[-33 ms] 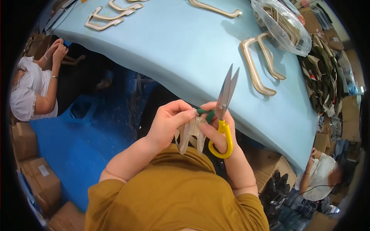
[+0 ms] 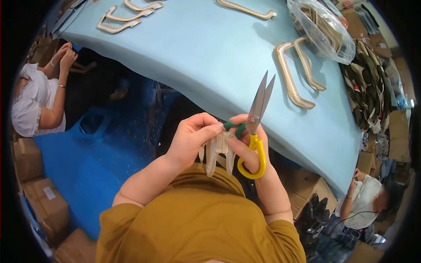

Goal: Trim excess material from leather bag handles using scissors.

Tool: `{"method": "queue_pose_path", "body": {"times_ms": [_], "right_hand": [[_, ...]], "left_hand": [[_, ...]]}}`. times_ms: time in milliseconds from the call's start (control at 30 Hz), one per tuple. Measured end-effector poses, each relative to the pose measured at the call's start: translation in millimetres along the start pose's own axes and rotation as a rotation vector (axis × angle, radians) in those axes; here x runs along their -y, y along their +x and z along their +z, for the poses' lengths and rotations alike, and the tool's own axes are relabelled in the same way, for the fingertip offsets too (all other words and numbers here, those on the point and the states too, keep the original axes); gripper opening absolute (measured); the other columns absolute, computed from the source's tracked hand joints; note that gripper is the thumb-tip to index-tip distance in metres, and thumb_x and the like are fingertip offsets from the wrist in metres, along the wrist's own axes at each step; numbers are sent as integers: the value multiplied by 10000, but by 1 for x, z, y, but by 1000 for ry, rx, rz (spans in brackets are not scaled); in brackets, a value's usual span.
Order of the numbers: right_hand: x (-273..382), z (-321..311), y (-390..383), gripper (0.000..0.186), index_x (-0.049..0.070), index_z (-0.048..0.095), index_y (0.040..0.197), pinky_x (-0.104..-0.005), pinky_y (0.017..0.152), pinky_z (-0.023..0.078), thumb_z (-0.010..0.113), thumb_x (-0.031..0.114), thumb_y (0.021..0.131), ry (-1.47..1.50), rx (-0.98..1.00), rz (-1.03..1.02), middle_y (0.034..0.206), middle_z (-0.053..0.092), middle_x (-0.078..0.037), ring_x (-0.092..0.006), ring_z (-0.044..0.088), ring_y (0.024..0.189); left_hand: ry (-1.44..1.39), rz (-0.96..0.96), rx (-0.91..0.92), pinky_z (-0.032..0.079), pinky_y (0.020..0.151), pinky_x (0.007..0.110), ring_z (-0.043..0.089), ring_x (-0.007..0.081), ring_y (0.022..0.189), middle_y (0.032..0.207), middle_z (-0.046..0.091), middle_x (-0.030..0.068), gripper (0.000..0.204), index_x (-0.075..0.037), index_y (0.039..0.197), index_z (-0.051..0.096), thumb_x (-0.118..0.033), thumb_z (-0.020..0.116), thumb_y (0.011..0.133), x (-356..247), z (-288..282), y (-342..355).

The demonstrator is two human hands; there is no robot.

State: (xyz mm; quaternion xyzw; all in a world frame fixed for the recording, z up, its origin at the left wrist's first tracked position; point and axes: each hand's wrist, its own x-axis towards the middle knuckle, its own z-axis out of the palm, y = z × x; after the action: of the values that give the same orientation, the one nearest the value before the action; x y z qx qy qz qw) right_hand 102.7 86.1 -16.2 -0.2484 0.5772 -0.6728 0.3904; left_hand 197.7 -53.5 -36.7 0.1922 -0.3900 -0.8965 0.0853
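My left hand [image 2: 196, 135] pinches the top of a beige curved strip piece [image 2: 212, 155] between thumb and fingertips, in front of my body. My right hand [image 2: 250, 151] is closed on a pair of scissors [image 2: 258, 105] with one yellow and one green handle. Their blades point up and away, slightly parted, with no material between them. The right thumb also presses against the beige piece, close to the left fingertips. Fingers hide the spot where both hands meet on the piece.
A light blue table [image 2: 184, 48] lies ahead, bearing bent beige strips [image 2: 289, 79] and a clear plastic bag [image 2: 324, 35] of similar strips. Dark green fabric pieces [image 2: 366, 87] hang at its right. Co-workers sit left [image 2: 41, 101] and right [image 2: 362, 197]. Cardboard boxes [image 2: 46, 206] stand left.
The scissors have tipped a little to the right, their blade tips shifting slightly. Both hands keep almost the same place on the beige strip piece.
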Motion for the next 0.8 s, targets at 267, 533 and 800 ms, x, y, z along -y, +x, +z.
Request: {"method": "queue_pose_path", "body": {"times_ms": [267,533,800], "right_hand": [[0,9,4,332,82,516,1072,-229,745,415,597,-25,769,-139,60,9,896,489,7,-74,471,834],[-11,4,-2,319,46,502,1095,-237,796,420,572,-34,794,-141,90,-69,941,530,-2,-75,491,863],[-18,4,-4,324,49,477,1102,-205,646,411,594,-10,806,-232,-45,-147,792,506,5,-51,467,717]], "left_hand": [[172,77,76,422,664,204,509,48,712,768,573,-2,51,-44,830,574,-84,569,861,0,-14,-1],[-46,-115,-11,419,621,193,506,49,661,742,560,-3,96,-61,843,543,-134,519,902,1,-4,2],[90,21,-155,487,608,235,564,100,646,786,586,35,172,-50,988,580,-189,496,932,-5,-32,5]]}}
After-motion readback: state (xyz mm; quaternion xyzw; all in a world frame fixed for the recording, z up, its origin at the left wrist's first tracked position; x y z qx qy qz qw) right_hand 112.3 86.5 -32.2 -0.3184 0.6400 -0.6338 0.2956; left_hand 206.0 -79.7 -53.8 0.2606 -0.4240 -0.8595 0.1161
